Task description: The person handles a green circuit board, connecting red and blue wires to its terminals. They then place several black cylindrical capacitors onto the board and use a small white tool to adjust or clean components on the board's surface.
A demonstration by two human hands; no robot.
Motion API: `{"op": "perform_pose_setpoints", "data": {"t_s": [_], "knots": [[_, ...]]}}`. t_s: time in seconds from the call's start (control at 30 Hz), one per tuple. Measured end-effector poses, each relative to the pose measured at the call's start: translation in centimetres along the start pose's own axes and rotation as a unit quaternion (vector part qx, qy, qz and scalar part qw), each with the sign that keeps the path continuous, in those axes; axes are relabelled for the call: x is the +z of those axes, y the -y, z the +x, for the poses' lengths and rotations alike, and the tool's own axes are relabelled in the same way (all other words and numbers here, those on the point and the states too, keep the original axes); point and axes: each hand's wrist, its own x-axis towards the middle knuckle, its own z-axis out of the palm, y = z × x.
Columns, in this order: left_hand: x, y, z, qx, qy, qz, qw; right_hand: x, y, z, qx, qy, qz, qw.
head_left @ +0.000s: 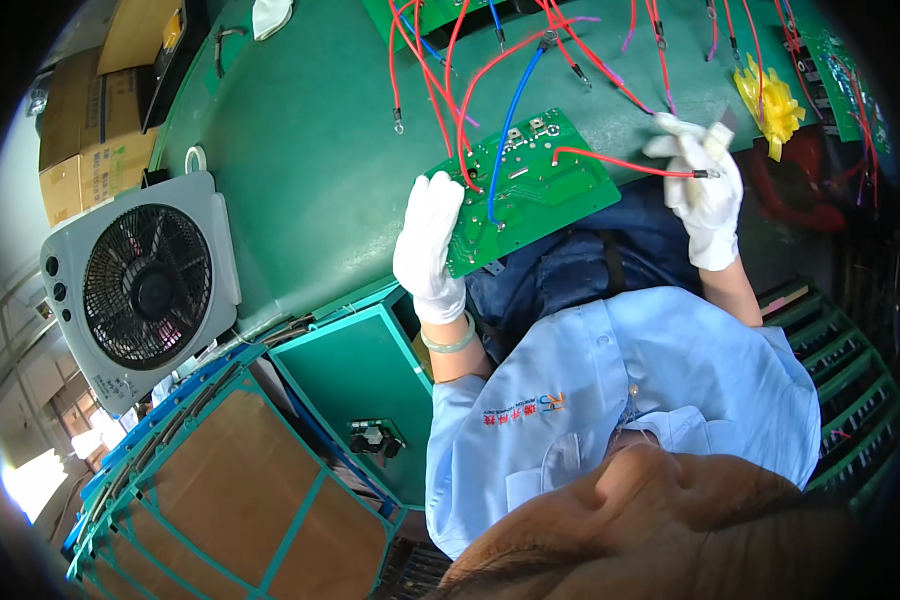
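A green circuit board (545, 195) is held tilted at the table's near edge, with red and blue wires rising from it. My left hand (432, 240), in a white glove, grips the board's left edge. Over to the right, my white-gloved right hand (708, 190) has its fingers curled around a small pale, flat-ended object (722, 128), whose kind I cannot tell. One red wire (620, 160) from the board ends in a metal ring terminal in front of that hand; whether the fingers touch it is unclear.
More red-wired boards (430, 12) lie along the far side of the green table (310, 130). A yellow bundle (770, 100) sits at the right. Left stand a grey box fan (150, 285) and cardboard boxes (95, 130). A green cabinet (345, 370) is below the table edge.
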Motion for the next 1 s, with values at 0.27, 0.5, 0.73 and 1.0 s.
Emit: {"op": "perform_pose_setpoints", "data": {"t_s": [0.27,0.5,0.73,1.0], "knots": [[0.8,0.2,0.9,-0.129,-0.054,-0.208,0.968,5.0,0.3,0.7,0.038,0.208,-0.08,0.974],[1.0,1.0,0.8,-0.314,-0.1,-0.345,0.879,6.9,2.0,3.0,0.002,0.145,-0.087,0.986],[1.8,0.7,2.7,-0.432,-0.074,-0.26,0.86,7.8,0.4,5.7,0.038,0.093,-0.038,0.994],[3.3,1.5,2.2,-0.423,-0.125,-0.301,0.845,7.7,-1.1,5.9,-0.015,0.108,-0.028,0.994]]}}
